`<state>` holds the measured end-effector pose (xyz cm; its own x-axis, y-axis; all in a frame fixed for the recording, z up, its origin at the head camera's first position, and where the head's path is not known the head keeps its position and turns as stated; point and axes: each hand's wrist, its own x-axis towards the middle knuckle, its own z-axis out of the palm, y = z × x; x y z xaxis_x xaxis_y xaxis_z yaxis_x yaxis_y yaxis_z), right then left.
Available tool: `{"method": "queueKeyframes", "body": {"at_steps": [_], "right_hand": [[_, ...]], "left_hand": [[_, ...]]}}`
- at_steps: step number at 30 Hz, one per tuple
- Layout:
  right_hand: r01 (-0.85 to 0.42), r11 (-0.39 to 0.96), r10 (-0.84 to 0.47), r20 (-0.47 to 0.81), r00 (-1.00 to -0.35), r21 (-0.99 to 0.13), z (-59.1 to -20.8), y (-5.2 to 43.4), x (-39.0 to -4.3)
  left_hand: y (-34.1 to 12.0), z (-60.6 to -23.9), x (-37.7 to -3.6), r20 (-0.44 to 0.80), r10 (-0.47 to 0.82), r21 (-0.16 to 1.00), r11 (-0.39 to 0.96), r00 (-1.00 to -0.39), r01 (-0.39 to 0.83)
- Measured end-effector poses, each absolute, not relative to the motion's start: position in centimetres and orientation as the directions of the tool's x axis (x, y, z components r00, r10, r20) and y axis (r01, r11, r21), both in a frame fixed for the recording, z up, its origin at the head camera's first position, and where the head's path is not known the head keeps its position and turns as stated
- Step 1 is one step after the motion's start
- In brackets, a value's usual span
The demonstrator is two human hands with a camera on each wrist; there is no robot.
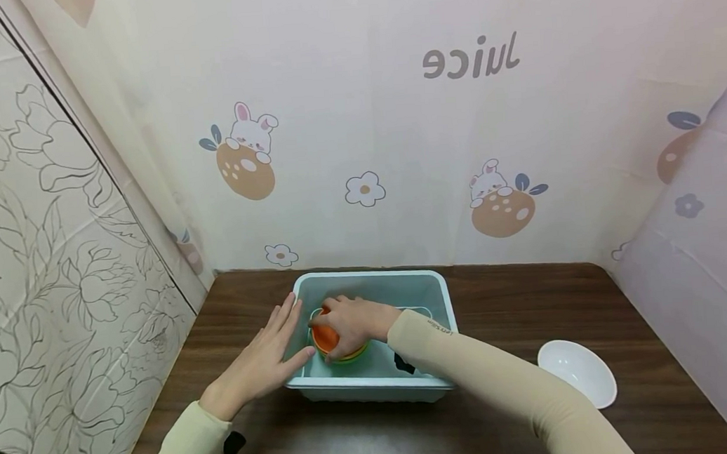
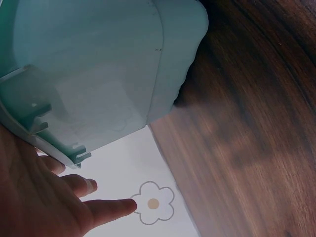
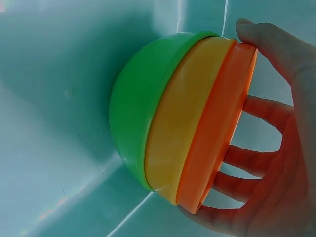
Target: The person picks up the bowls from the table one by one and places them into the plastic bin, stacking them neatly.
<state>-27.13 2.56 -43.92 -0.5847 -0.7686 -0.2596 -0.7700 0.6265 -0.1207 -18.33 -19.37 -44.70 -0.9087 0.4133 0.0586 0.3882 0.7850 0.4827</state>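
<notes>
A pale blue-green plastic basin point(image 1: 374, 379) stands on the table, with a nested stack of bowls in its left part. In the right wrist view the stack shows a green bowl point(image 3: 138, 98) outermost, a yellow bowl point(image 3: 190, 118) inside it and an orange bowl point(image 3: 217, 128) innermost. My right hand point(image 1: 354, 319) reaches into the basin and grips the orange bowl's rim, thumb on one side and fingertips across from it. My left hand point(image 1: 265, 357) lies along the basin's left rim with its fingers straight; in the left wrist view the palm is against the rim.
A white bowl point(image 1: 576, 374) sits on the dark wooden table point(image 1: 508, 301) to the right of the basin. Behind the table hangs a printed wall covering point(image 1: 356, 115). A curtain with line-drawn flowers point(image 1: 57, 276) is on the left.
</notes>
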Motion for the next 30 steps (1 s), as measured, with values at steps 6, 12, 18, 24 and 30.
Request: {"method": "queueKeyframes", "body": {"at_steps": [6, 12, 18, 24, 30], "right_hand": [[-0.745, 0.655, -0.743, -0.280, -0.608, -0.123, -43.98, 2.43, -27.01], [-0.740, 0.665, -0.733, -0.281, -0.619, -0.104, -44.08, 2.32, -26.84], [-0.736, 0.667, -0.732, -0.284, -0.619, -0.114, -44.14, 2.31, -26.80], [-0.731, 0.672, -0.729, -0.276, -0.627, -0.115, -44.34, 2.36, -27.01], [-0.731, 0.672, -0.729, -0.277, -0.626, -0.118, -44.43, 2.38, -27.12]], "left_hand": [[-19.29, -44.67, -18.24, 0.059, 0.414, 0.475, 0.789, -0.908, 0.390], [-19.29, -44.57, -18.35, 0.055, 0.416, 0.469, 0.792, -0.908, 0.391], [-19.31, -44.75, -18.35, 0.043, 0.414, 0.480, 0.790, -0.909, 0.383], [-19.24, -44.67, -18.32, 0.050, 0.410, 0.474, 0.793, -0.911, 0.383], [-19.22, -44.59, -18.24, 0.052, 0.407, 0.459, 0.801, -0.912, 0.384]]}}
